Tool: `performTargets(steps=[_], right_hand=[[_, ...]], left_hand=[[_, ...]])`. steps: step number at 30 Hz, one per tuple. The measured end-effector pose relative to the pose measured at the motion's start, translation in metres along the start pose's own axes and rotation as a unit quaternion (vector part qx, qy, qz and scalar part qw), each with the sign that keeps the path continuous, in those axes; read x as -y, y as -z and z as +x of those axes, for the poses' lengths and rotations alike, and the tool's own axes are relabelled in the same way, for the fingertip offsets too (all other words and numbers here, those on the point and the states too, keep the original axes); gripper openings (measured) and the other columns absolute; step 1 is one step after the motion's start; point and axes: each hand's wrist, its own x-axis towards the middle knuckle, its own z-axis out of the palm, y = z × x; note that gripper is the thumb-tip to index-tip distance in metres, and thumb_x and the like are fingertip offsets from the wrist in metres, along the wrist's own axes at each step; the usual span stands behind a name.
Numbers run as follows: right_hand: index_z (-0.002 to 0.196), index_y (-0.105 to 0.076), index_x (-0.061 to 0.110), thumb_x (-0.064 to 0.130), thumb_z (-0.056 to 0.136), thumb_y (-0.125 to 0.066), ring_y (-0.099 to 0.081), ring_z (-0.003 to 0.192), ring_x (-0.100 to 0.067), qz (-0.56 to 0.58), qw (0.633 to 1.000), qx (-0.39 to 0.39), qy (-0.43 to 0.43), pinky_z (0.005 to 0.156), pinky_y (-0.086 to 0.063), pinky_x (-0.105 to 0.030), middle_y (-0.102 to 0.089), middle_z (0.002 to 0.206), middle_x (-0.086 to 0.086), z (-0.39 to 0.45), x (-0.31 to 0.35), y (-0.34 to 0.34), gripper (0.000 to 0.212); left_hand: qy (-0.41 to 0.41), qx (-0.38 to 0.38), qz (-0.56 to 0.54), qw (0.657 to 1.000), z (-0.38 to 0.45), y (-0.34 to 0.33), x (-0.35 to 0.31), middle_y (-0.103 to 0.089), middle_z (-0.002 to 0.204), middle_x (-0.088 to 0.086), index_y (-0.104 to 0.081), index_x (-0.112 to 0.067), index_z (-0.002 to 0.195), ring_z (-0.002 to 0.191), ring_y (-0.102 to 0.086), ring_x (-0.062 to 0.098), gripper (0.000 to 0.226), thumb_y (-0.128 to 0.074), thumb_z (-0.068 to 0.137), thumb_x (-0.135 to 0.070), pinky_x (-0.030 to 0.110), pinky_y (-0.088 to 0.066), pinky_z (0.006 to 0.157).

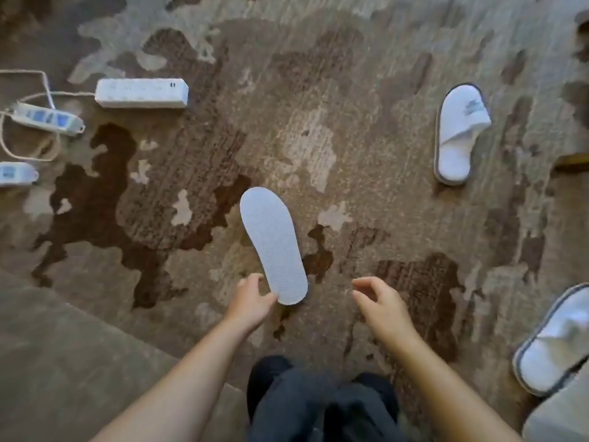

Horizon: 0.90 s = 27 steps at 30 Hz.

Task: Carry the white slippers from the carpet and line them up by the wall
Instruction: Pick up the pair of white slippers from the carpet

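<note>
**A:** What do you have from the head camera?

**B:** I'm looking straight down at a patterned brown carpet (pixel 318 90). A white slipper (pixel 273 245) lies sole-up in the middle, its heel end nearest me.

**A:** And the hands?

**B:** My left hand (pixel 250 301) is at that heel end, fingers curled loosely, thumb touching the rim of the sole. It is not closed on it; I'd call it half open with nothing gripped. My right hand (pixel 381 303) hangs just to the right of the heel, apart from it, fingers bent and spread, holding nothing.

**A:** Other slippers?

**B:** A second slipper (pixel 459 134) sits upright well off to the right and further away, toe pointing away from me. A third slipper (pixel 556 341) lies at the right edge, partly cut off by the frame.

**A:** Anything else?

**B:** A white power strip (pixel 141 93) and two more with cords at far left, and my dark trousers (pixel 322 406) below.
</note>
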Motion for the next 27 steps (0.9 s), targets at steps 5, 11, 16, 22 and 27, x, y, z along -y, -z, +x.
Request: performTargets(steps=[5, 11, 16, 22, 27], right_hand=[[0.11, -0.057, 0.011, 0.014, 0.087, -0.051, -0.05, 0.097, -0.011, -0.047, 0.999, 0.014, 0.015, 0.081, -0.036, -0.023, -0.059, 0.108, -0.004, 0.094, -0.057, -0.03, 0.024], [0.105, -0.058, 0.015, 0.017, 0.086, -0.052, -0.054, 0.094, -0.015, -0.108, 0.994, 0.019, 0.016, 0.079, -0.041, -0.027, -0.057, 0.097, 0.002, 0.149, -0.076, -0.025, 0.02], [0.108, -0.056, 0.015, 0.019, 0.087, -0.051, -0.054, 0.093, -0.014, -0.114, 0.993, 0.004, 0.031, 0.078, -0.043, -0.027, -0.057, 0.097, 0.004, 0.138, -0.038, -0.016, 0.022], [0.109, -0.055, 0.016, 0.02, 0.087, -0.052, -0.053, 0.1, -0.016, -0.131, 0.988, -0.026, 0.077, 0.083, -0.042, -0.028, -0.054, 0.101, 0.004, 0.121, 0.009, 0.045, 0.023], [0.107, -0.056, 0.01, 0.015, 0.085, -0.056, -0.053, 0.103, -0.02, -0.088, 0.98, -0.151, 0.092, 0.087, -0.041, -0.032, -0.059, 0.107, -0.007, 0.147, 0.007, 0.12, 0.023]], left_hand=[[0.026, -0.058, -0.145, 0.987, 0.101, -0.056, 0.027, -0.045, 0.134, 0.019, -0.039, -0.002, 0.125, 0.121, -0.045, 0.032, 0.055, -0.065, 0.079, -0.02, 0.04, -0.039, 0.095], [0.051, -0.17, -0.251, 0.952, 0.151, -0.079, 0.027, -0.059, 0.117, 0.021, -0.043, -0.005, 0.106, 0.101, -0.058, 0.034, 0.046, -0.072, 0.072, -0.014, 0.035, -0.041, 0.075], [0.001, -0.152, -0.245, 0.958, 0.141, -0.068, 0.011, -0.063, 0.107, 0.021, -0.052, -0.004, 0.093, 0.093, -0.059, 0.033, 0.027, -0.069, 0.074, -0.015, 0.043, -0.048, 0.08], [-0.111, -0.126, -0.273, 0.947, 0.123, -0.035, -0.067, -0.058, 0.091, 0.012, -0.052, -0.005, 0.091, 0.079, -0.052, 0.022, 0.016, -0.062, 0.08, -0.011, 0.03, -0.036, 0.067], [-0.202, -0.071, -0.322, 0.922, 0.125, -0.051, -0.17, -0.058, 0.085, 0.005, -0.049, -0.012, 0.086, 0.076, -0.056, 0.021, 0.015, -0.062, 0.079, -0.007, 0.032, -0.042, 0.069]])
